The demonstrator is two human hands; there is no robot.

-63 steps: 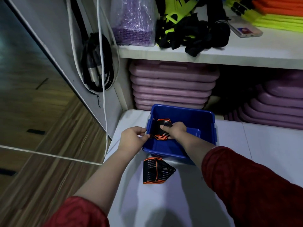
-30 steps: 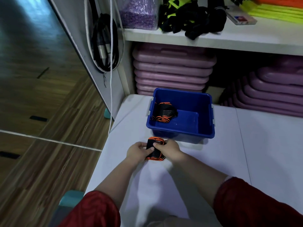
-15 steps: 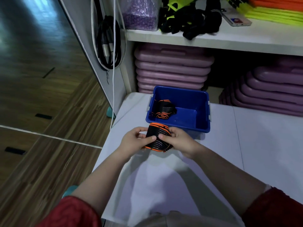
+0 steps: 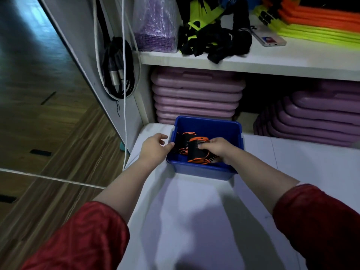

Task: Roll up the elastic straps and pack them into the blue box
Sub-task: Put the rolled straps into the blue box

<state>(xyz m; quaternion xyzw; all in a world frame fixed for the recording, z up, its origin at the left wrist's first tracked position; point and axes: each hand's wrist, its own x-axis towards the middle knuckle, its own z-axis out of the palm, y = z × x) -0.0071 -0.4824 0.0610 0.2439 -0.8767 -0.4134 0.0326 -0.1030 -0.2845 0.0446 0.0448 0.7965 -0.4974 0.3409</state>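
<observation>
The blue box point(image 4: 209, 124) stands on the white table point(image 4: 194, 211) near its back left corner. My right hand point(image 4: 217, 148) is inside the box, closed on a rolled black-and-orange elastic strap point(image 4: 196, 152). Behind it, against the box's left wall, lies another rolled strap point(image 4: 184, 142). My left hand point(image 4: 154, 148) rests on the box's left rim, thumb against the wall, fingers loosely curled and holding no strap.
A shelf point(image 4: 253, 61) above carries black straps point(image 4: 214, 39), a purple bagged mat, a phone and neon pads. Stacked pink boards point(image 4: 196, 96) fill the space behind the box. Cables point(image 4: 118, 69) hang at the left, above a wooden floor.
Both hands picked the second rolled strap off the table in front of the box. My right hand carried it into the box. My left hand went to the box's left rim.
</observation>
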